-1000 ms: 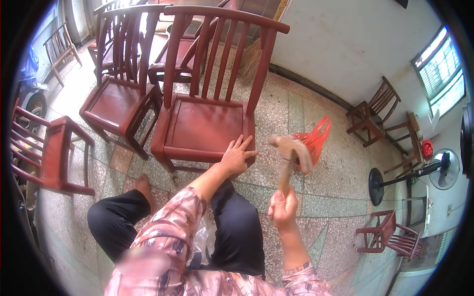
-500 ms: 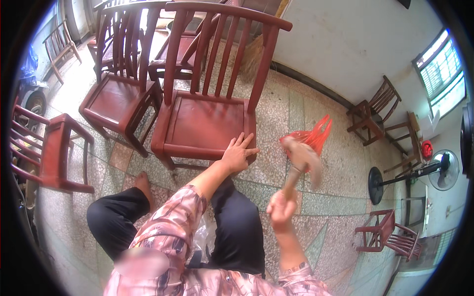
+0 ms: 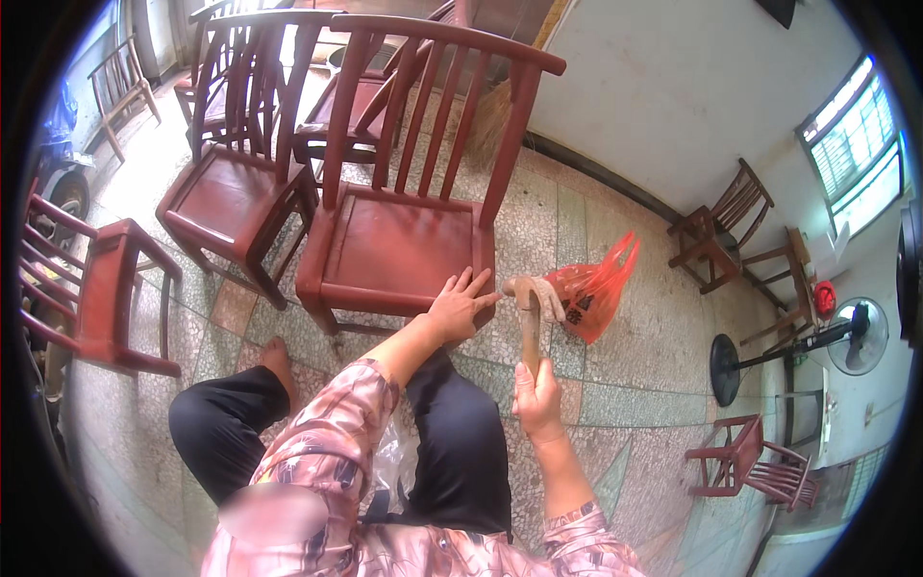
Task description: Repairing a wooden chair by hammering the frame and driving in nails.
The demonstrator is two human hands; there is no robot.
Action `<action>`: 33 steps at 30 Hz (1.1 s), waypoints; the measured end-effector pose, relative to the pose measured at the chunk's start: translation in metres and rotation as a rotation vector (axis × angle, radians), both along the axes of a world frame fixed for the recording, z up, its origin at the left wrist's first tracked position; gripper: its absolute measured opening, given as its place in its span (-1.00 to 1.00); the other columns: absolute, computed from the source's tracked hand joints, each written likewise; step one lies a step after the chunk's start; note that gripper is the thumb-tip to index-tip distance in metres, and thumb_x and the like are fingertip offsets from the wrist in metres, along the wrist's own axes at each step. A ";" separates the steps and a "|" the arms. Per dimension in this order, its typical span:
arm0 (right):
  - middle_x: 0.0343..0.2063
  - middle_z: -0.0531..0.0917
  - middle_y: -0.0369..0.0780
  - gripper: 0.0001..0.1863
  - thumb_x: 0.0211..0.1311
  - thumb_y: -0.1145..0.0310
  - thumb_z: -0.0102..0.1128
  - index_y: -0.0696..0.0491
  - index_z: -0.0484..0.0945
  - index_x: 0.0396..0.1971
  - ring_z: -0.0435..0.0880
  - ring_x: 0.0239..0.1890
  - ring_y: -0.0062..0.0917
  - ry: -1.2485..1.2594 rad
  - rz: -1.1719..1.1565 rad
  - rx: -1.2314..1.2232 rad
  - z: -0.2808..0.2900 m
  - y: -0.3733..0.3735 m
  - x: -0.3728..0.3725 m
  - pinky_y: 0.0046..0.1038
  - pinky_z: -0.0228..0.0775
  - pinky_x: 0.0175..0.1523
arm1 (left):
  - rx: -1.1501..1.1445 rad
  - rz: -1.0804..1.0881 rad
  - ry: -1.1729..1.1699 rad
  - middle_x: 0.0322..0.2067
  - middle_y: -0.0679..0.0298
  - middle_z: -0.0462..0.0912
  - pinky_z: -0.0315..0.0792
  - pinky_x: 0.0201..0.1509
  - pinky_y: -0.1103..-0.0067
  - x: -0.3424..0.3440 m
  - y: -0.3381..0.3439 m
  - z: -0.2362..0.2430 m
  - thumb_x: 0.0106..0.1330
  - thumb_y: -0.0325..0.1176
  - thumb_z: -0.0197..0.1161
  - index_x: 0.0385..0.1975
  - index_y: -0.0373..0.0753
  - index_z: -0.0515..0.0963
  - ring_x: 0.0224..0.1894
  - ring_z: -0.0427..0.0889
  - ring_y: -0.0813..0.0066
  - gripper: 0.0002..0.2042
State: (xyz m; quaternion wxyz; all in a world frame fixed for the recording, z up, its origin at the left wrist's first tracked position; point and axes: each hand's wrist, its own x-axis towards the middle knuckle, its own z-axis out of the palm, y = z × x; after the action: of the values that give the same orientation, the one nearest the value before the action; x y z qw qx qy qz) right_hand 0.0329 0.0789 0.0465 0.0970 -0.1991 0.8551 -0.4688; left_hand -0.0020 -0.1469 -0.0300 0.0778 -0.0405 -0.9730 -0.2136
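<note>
A red wooden chair [image 3: 399, 245] with a slatted back stands right in front of me. My left hand [image 3: 460, 308] rests on the front right corner of its seat, palm down and fingers spread. In my right hand [image 3: 538, 396] is a hammer [image 3: 530, 338], gripped round its wooden handle and held upright. The hammer's head is beside the seat's right corner and looks wrapped in pale cloth. Behind it on the floor lies a red plastic bag [image 3: 601, 293].
A second red chair [image 3: 231, 197] stands close on the left, with a tipped chair [image 3: 111, 298] farther left. Other chairs [image 3: 716, 226] stand along the right wall, near a black floor fan [image 3: 793, 351]. My bent knees flank the spot below the seat.
My right hand has moved slightly left, bringing the hammer toward the seat's right corner; the hammer was blurred by motion before. My left hand has stayed on the chair.
</note>
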 end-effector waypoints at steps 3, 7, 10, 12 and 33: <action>-0.61 0.55 0.08 -0.65 0.34 0.11 0.01 0.14 0.33 -0.33 0.54 -0.49 0.11 0.008 0.015 0.063 -0.011 0.005 -0.002 -0.06 0.31 -0.44 | -0.054 0.039 -0.039 0.39 0.12 -0.02 0.04 0.33 0.02 0.001 0.013 0.008 -0.09 -0.41 0.24 0.24 -0.02 0.29 0.40 -0.01 -0.07 -0.28; -0.60 0.56 0.08 -0.67 0.33 0.12 0.01 0.13 0.33 -0.30 0.55 -0.47 0.12 0.013 0.022 0.149 -0.013 0.000 0.002 -0.03 0.32 -0.43 | -0.112 0.069 -0.028 0.38 0.10 -0.02 0.06 0.30 -0.02 0.004 0.015 0.007 -0.07 -0.36 0.27 0.24 -0.16 0.25 0.39 0.01 -0.06 -0.27; -0.59 0.56 0.07 -0.68 0.32 0.12 0.01 0.11 0.34 -0.27 0.55 -0.47 0.11 0.146 0.062 0.195 -0.005 -0.006 0.008 -0.03 0.33 -0.43 | -0.098 0.051 -0.013 0.38 0.07 -0.02 0.02 0.32 -0.01 0.005 0.009 -0.001 -0.06 -0.32 0.28 0.25 -0.24 0.21 0.39 0.00 -0.05 -0.25; -0.59 0.57 0.06 -0.68 0.32 0.11 0.02 0.10 0.34 -0.26 0.56 -0.48 0.10 0.242 0.106 0.201 0.007 -0.008 0.008 -0.03 0.34 -0.43 | -0.078 0.119 0.009 0.37 0.05 -0.01 -0.03 0.34 0.00 0.014 -0.003 -0.004 -0.06 -0.27 0.28 0.26 -0.26 0.20 0.40 -0.01 -0.03 -0.23; -0.57 0.58 -0.01 -0.74 0.32 0.17 0.01 0.07 0.34 -0.27 0.58 -0.47 0.04 0.264 0.175 0.301 0.084 -0.020 0.009 -0.08 0.37 -0.39 | -0.230 0.348 -0.285 0.40 0.21 -0.03 -0.20 0.41 0.04 0.070 -0.058 0.017 -0.03 -0.08 0.25 0.34 -0.26 0.09 0.46 -0.18 0.21 -0.12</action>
State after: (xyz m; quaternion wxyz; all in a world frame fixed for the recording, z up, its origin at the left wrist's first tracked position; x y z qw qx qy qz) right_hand 0.0417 0.0592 0.1305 0.0534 -0.3155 0.9002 -0.2955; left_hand 0.0679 -0.2054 -0.0135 -0.0298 0.1494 -0.9844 -0.0883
